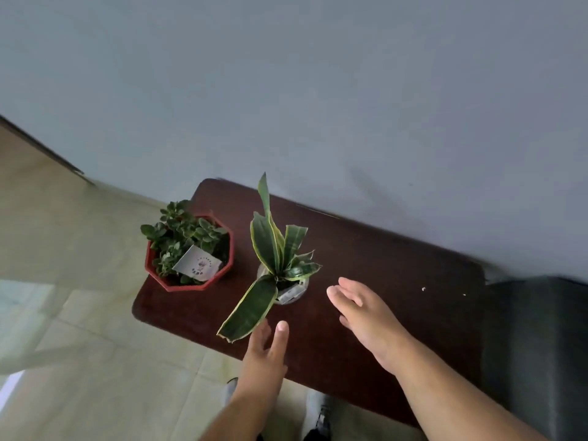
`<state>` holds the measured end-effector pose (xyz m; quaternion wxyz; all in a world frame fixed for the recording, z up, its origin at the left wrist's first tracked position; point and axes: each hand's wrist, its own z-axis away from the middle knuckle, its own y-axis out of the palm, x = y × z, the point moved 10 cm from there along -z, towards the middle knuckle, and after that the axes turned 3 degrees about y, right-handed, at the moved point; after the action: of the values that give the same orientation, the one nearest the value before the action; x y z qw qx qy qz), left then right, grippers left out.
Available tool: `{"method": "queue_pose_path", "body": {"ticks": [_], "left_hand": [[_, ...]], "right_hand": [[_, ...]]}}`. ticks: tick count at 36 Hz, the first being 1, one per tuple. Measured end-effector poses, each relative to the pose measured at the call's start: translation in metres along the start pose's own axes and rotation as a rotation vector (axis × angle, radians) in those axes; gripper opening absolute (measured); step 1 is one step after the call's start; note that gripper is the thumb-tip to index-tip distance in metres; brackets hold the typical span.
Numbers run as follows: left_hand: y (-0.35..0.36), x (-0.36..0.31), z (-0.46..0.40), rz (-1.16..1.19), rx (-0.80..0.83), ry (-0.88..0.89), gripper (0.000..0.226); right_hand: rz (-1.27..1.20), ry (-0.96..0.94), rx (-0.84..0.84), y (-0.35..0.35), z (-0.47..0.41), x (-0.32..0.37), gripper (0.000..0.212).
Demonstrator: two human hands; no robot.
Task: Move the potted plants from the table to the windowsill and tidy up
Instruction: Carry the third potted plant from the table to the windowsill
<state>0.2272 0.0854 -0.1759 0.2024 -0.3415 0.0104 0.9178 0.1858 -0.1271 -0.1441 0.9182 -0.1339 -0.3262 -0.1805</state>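
Two potted plants stand on a dark brown table (381,272). A snake plant (273,249) with long yellow-edged leaves grows from a clear glass pot (294,292) near the table's middle. To its left, a leafy green plant fills a red octagonal pot (159,276) that holds a white card (197,265). My left hand (265,354) hovers open just below the snake plant's drooping leaf. My right hand (366,313) is open to the right of the glass pot, a short gap away. Neither hand touches the pot.
A grey wall rises behind the table. A dark grey sofa arm (541,345) stands against the table's right end. Pale floor tiles (95,361) spread to the left and below. Small white crumbs (423,289) lie on the table's right part.
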Motion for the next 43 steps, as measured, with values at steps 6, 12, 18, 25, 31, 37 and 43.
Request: {"method": "queue_pose_path", "body": {"ticks": [6,12,18,25,31,37,43], "left_hand": [[0.014,0.007,-0.040,0.079,-0.044,0.048,0.119],[0.024,-0.001,-0.057,0.153,-0.040,0.148,0.056],[0.022,0.002,-0.070,0.043,-0.040,0.234,0.037],[0.019,0.001,-0.077,-0.083,-0.029,0.331,0.093],[0.012,-0.003,-0.079,-0.121,-0.076,0.370,0.086],[0.009,-0.026,-0.052,-0.120,-0.085,0.416,0.097],[-0.003,-0.085,0.014,0.051,-0.049,0.482,0.047]], "right_hand": [[0.074,-0.040,0.069,0.020,-0.048,-0.004,0.080],[0.096,-0.088,0.147,0.033,-0.075,-0.006,0.033],[0.110,-0.123,0.216,0.039,-0.085,0.001,0.029],[0.106,-0.104,0.280,0.045,-0.092,-0.003,0.024],[0.032,-0.114,0.256,0.043,-0.086,-0.009,0.018],[-0.019,-0.143,0.199,0.028,-0.051,0.009,0.018],[-0.098,-0.216,0.256,0.026,0.021,0.059,0.026]]}}
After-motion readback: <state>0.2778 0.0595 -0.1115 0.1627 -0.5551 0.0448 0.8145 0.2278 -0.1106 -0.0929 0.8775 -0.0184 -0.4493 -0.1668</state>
